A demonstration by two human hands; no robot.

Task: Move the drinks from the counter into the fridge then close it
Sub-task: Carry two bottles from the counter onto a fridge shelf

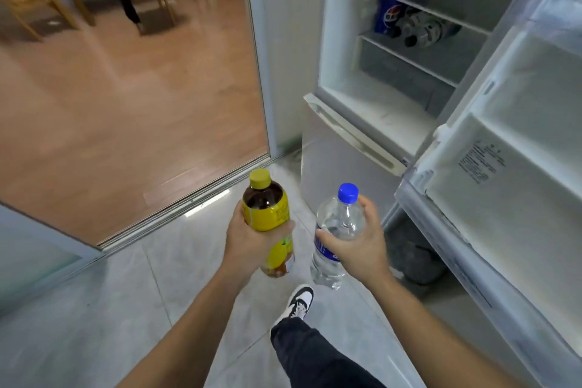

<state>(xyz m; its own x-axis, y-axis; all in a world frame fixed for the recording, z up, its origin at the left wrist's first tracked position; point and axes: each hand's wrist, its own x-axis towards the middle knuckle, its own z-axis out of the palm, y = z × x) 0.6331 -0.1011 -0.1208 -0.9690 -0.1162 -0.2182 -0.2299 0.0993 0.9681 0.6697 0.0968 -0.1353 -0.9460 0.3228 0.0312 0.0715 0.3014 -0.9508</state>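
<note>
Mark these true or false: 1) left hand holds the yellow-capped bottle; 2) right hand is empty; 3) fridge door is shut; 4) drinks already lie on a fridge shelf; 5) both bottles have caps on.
1) True: the left hand grips the yellow-capped bottle.
2) False: the right hand grips the water bottle.
3) False: the fridge door stands open.
4) True: dark bottles lie on a fridge shelf.
5) True.

A yellow-capped, yellow-labelled tea bottle (267, 211) and a clear blue-capped water bottle (337, 230) are held upright, side by side. The fridge (362, 110) stands open, its door (510, 167) swung wide.
</note>
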